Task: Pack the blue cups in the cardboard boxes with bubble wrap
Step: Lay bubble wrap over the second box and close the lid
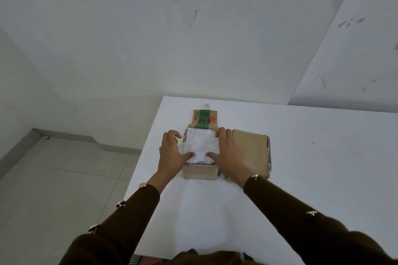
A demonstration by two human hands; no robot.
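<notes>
Bubble wrap (200,146) hides whatever fills the box (199,172).

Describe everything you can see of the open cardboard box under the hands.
The box is small, brown cardboard, standing open on the white table. Its lid flap, printed with a green band, lies folded back behind. Bubble wrap fills it. The left hand and right hand clasp its sides, thumbs on the wrap.

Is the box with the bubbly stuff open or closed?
Open. The box has its lid folded back behind it, and bubble wrap fills its uncovered top.
</notes>
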